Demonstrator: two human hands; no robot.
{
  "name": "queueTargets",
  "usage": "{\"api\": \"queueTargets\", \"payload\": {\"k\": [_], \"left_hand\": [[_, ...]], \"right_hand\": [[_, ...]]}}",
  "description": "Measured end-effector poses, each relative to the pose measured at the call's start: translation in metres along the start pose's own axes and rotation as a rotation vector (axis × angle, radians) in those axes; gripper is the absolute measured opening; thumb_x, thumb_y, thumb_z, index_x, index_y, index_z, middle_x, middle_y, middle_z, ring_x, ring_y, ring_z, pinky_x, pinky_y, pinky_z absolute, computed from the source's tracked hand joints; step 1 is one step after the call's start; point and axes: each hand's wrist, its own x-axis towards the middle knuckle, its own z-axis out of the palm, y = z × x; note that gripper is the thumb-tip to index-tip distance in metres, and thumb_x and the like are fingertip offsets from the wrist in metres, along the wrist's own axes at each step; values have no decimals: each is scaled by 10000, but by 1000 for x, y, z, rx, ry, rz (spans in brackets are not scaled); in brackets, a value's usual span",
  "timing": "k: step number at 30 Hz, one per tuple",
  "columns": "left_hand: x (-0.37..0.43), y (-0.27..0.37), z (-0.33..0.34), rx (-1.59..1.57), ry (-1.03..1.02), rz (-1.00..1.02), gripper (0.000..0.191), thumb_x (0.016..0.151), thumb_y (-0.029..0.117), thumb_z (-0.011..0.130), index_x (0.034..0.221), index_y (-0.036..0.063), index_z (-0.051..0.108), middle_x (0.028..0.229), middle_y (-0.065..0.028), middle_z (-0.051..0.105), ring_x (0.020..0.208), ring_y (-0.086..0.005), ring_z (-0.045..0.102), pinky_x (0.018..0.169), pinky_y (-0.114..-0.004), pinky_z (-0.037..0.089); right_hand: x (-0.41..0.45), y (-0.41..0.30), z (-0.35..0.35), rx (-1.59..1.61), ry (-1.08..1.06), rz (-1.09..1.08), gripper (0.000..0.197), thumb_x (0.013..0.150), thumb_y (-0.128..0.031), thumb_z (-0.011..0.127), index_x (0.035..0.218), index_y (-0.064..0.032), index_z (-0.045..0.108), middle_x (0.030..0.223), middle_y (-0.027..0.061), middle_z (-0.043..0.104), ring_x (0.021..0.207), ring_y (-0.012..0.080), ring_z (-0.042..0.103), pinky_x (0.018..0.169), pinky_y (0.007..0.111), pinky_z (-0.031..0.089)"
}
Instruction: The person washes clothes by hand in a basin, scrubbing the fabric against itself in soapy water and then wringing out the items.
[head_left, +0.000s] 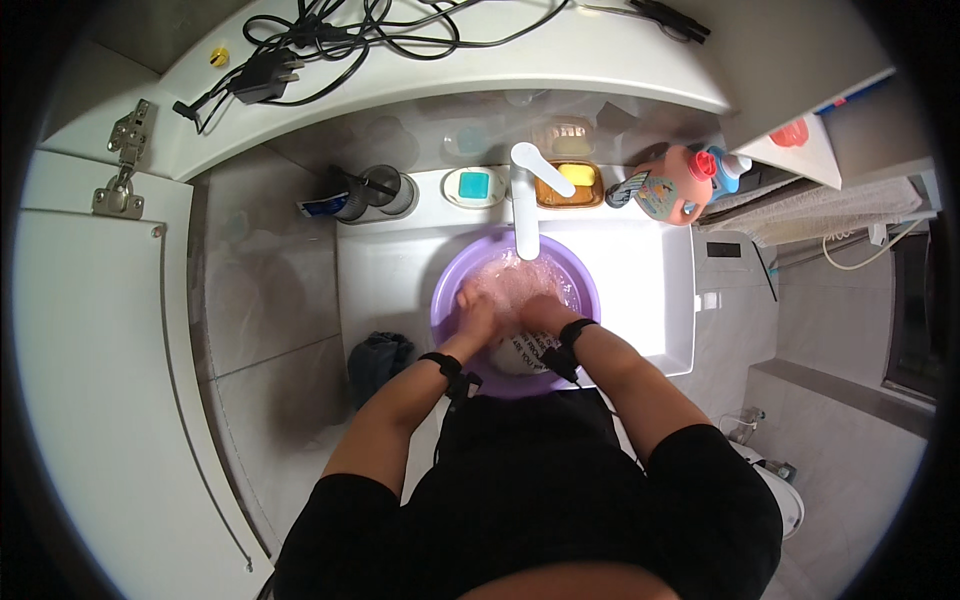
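A purple plastic basin (589, 281) stands in the white sink, under the spout of a white faucet (527, 225). Foamy water (511, 279) fills its far part. Both hands are inside the basin. My left hand (476, 311) is at the left of the foam with its fingers curled. My right hand (541, 312) reaches into the water on the right, its fingers hidden. Between my wrists and the near rim lies a white cloth (519, 355) with black printed writing, wet and bunched. Whether either hand grips part of the cloth is not visible.
Dark blue fabric (379, 364) lies at the sink's left. Along the back ledge are a teal soap bar (473, 185), a yellow soap bar (576, 175), a black cup (381, 184) and a pink detergent bottle (673, 187). Black cables (322, 34) tangle on the shelf above.
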Motion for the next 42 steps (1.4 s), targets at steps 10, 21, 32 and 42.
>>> {"api": "queueTargets", "payload": {"k": [10, 21, 32, 42], "left_hand": [[-27, 23, -10, -1413, 24, -227, 588, 768, -75, 595, 1336, 43, 500, 1256, -170, 555, 928, -248, 664, 792, -343, 538], [-48, 7, -14, -493, 288, 204, 484, 770, 45, 661, 1240, 38, 547, 1148, -213, 599, 935, -344, 621, 801, -382, 502], [-49, -25, -25, -1205, -336, -223, 399, 815, 124, 705, 1164, -20, 575, 1107, -150, 627, 921, -222, 645, 802, -332, 512], [-91, 8, -106, -1598, -193, 110, 469, 642, -138, 520, 1066, 47, 594, 1019, -26, 596, 982, -137, 559, 825, -240, 430]], "right_hand": [[-15, 11, -4, 489, 706, -231, 466, 860, -116, 525, 1326, -133, 505, 1304, 225, 496, 1184, 379, 504, 1019, 501, 383], [-70, 12, 41, -16, 688, 56, 406, 841, -368, 632, 1132, -85, 656, 1284, 186, 446, 1208, 356, 387, 997, 420, 417], [-81, -7, 29, 277, 663, -326, 577, 833, -369, 698, 1215, 25, 519, 1139, 233, 549, 1123, 311, 530, 942, 411, 454], [-88, -3, 5, 1009, 517, -324, 857, 857, -523, 657, 1435, 14, 322, 1303, 166, 477, 1243, 274, 460, 1011, 366, 403]]}}
